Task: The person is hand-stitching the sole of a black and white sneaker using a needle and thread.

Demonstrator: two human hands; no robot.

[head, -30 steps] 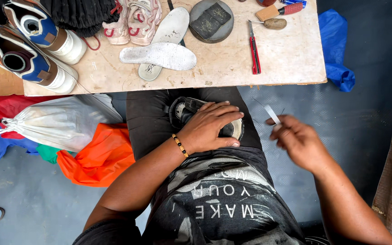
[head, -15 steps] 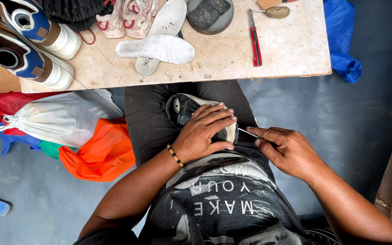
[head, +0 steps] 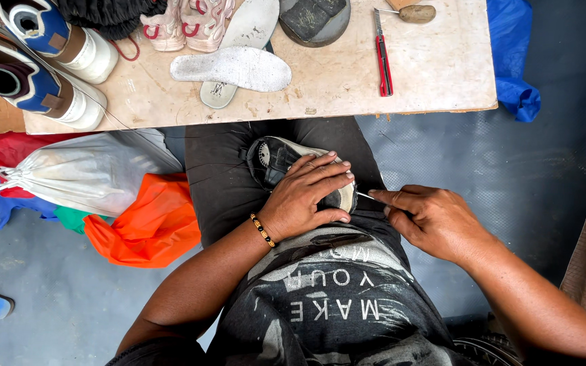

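Dark shoe pinned by spread left hand; right hand pinches a needle.

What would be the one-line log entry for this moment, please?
left hand: pressing shoe on lap | right hand: holding needle at shoe edge | table: insoles, red knife

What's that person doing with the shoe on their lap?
A person sits with a dark shoe lying on their lap. Their left hand presses down on it, and their right hand pinches a thin needle-like tool whose tip sits at the shoe's edge. On the wooden table in front lie white insoles, a red cutter and more shoes.
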